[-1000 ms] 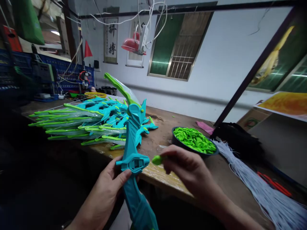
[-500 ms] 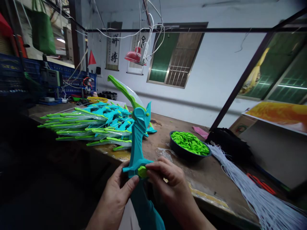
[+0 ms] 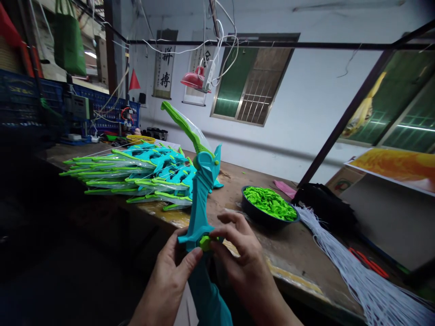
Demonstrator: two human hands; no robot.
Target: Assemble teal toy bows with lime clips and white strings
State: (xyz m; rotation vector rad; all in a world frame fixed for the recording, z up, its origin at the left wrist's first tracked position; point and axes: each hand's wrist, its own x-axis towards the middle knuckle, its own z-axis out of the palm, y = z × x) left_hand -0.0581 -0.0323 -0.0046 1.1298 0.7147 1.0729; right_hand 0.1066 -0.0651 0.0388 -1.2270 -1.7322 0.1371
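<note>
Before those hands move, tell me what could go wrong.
The green piece could slip: the right hand has it only by the fingertips. The left hand, its thumb close beside that piece on the teal bow, might get pinched. Stacked bows seem to jut past the table's edge; a bump could topple some.

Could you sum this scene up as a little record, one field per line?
Left hand: holds the teal toy bow
Right hand: fingertips at the small green piece on the bow
Bench, left: pile of similar bows
Bench, right: dark bowl heaped with green pieces
Right of bowl: bundle of white strands
Overhead: hanging red lamp
</note>
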